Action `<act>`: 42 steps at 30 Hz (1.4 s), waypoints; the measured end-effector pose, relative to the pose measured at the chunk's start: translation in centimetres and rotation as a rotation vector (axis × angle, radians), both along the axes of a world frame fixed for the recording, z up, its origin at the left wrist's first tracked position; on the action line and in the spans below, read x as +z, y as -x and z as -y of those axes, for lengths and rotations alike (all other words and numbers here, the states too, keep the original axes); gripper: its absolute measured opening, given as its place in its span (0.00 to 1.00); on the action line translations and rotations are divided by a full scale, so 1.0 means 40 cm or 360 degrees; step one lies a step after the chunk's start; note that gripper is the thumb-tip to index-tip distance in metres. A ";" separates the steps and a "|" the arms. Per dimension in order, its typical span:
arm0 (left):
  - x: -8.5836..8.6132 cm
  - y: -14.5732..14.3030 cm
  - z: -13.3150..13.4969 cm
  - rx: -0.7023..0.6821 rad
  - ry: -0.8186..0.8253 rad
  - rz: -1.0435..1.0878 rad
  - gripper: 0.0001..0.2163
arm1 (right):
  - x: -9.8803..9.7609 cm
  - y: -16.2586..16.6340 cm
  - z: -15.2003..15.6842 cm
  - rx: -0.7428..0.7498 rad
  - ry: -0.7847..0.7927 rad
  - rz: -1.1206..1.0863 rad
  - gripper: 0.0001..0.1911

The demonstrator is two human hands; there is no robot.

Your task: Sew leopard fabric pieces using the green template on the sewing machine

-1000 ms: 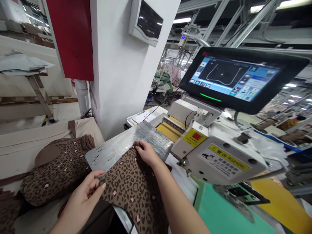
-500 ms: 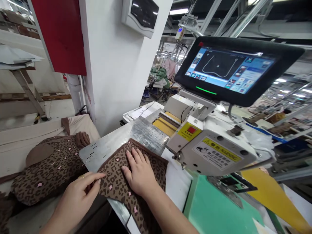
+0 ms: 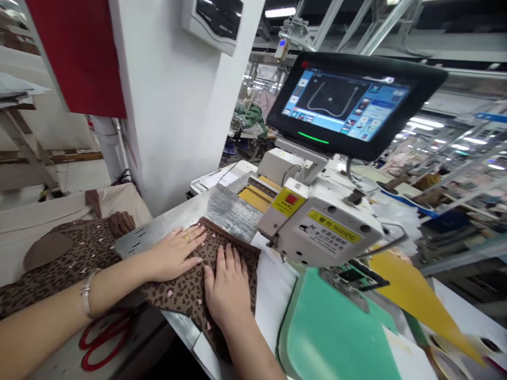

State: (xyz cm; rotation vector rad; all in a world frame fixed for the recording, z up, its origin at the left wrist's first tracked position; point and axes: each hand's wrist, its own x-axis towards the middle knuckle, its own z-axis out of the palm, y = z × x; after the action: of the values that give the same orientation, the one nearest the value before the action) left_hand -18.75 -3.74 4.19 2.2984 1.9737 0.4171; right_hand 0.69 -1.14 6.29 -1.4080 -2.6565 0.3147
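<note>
A piece of brown leopard-print fabric (image 3: 233,248) lies on a metal plate (image 3: 158,235), with a dark ribbed edge along its upper side. My left hand (image 3: 174,254) rests flat on the fabric, fingers pointing right, a ring on one finger and a bangle at the wrist. Close beside it, my right hand (image 3: 225,285) presses down on the same piece, fingers spread and pointing up. Neither hand grips anything. Part of the fabric is hidden under my palms.
A clear plastic film (image 3: 232,214) covers the plate's far end, beside an automatic sewing machine (image 3: 325,227) with a touchscreen (image 3: 343,100) above it. Further leopard-print garments (image 3: 75,253) lie at left. Red-handled scissors (image 3: 105,338) sit below my left forearm. A green board (image 3: 332,327) lies at lower right.
My left hand has moved from the fabric's lower edge onto its top and lies flat. My right hand has slid lower on the fabric. The view has turned slightly right.
</note>
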 end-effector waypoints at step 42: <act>-0.019 -0.168 -0.027 -0.0718 -0.0293 -0.0405 0.32 | -0.109 -0.320 0.226 -0.0089 -0.0568 -0.0548 0.27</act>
State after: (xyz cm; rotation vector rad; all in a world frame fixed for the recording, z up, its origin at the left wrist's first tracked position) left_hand -12.03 -2.66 3.45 2.9365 1.4764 0.2846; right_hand 13.49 -10.17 1.91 -1.1902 -2.2535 0.0624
